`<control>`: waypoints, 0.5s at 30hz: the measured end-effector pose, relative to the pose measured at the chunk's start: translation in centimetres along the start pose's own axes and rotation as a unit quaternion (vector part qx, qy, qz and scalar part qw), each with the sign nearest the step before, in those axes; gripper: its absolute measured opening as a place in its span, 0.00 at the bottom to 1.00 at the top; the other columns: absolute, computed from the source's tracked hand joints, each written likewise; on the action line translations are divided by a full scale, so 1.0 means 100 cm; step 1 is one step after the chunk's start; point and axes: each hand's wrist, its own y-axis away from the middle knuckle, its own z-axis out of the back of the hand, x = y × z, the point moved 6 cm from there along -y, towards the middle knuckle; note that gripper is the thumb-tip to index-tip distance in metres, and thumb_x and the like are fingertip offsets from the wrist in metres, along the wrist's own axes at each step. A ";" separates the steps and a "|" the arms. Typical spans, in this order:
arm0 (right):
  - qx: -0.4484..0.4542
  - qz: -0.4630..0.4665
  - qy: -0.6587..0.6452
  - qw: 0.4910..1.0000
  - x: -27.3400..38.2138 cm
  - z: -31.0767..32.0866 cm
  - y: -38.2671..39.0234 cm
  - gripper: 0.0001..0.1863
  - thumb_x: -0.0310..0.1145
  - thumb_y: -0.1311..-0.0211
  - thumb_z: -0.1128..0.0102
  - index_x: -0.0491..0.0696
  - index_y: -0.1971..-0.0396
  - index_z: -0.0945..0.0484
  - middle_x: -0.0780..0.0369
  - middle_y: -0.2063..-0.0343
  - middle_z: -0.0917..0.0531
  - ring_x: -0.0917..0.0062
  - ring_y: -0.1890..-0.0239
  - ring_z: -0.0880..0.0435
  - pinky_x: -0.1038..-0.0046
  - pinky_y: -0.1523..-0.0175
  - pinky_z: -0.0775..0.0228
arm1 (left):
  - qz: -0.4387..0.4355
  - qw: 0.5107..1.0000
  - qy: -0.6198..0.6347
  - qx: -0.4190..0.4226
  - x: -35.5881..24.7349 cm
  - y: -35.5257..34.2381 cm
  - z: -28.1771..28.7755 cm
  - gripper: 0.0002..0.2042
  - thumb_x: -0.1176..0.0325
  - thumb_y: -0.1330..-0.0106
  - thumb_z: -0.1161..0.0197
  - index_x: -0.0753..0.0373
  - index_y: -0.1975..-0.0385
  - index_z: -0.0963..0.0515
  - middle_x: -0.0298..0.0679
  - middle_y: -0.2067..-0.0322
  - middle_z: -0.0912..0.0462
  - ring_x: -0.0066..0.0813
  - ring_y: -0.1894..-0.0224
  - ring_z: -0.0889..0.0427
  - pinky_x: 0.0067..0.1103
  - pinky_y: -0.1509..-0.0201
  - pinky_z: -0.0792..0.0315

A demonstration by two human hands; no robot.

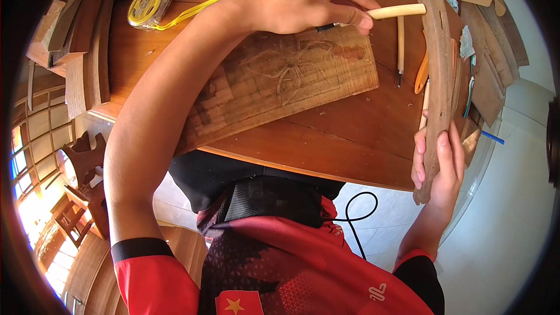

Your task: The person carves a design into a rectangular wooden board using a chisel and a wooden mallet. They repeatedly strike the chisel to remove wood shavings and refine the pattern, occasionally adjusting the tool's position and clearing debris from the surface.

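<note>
My left hand [291, 0] reaches over the wooden board [332, 76] and is closed round a carving chisel. The chisel's pale wooden handle [399, 11] points right, and a bit of dark metal shows under the fingers; its cutting end is mostly hidden. A flower-like line pattern marks the board, which lies slantwise on the table. At the right, my right hand [446, 160] grips the lower end of a long rough wooden stick [436, 70]. The stick stretches away from me, its upper part at the chisel's handle end; whether they touch, I cannot tell.
On the brown table [326, 143] lie another wood-handled carving tool [401, 46], an orange-handled tool [422, 73] and a yellow tape measure [149, 6]. Wooden boards stack up at the left [87, 41] and right [487, 58]. A black cable [350, 216] loops below the table edge.
</note>
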 end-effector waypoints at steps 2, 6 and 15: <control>-0.030 0.014 -0.039 0.999 -0.002 0.005 0.001 0.25 0.43 0.18 0.59 0.38 0.35 0.33 0.63 0.72 0.26 0.88 0.87 0.35 0.83 0.84 0.42 | 0.054 0.997 0.037 0.052 -0.002 0.001 0.007 0.16 0.59 0.27 0.33 0.61 0.47 0.14 0.42 0.63 0.08 0.29 0.69 0.11 0.28 0.62 0.17; -0.026 0.000 -0.018 1.000 -0.004 0.002 0.002 0.25 0.43 0.18 0.59 0.38 0.36 0.32 0.63 0.71 0.26 0.88 0.87 0.35 0.83 0.84 0.42 | 0.049 0.996 0.049 0.059 0.008 -0.002 -0.002 0.16 0.58 0.28 0.33 0.60 0.48 0.13 0.42 0.63 0.08 0.29 0.67 0.11 0.29 0.60 0.17; -0.030 0.011 -0.043 0.999 -0.005 0.004 0.000 0.25 0.43 0.18 0.58 0.38 0.36 0.31 0.62 0.70 0.25 0.88 0.86 0.34 0.83 0.84 0.43 | 0.002 1.000 0.011 -0.004 0.010 0.000 -0.004 0.18 0.57 0.28 0.32 0.62 0.48 0.14 0.42 0.62 0.08 0.32 0.65 0.10 0.26 0.56 0.18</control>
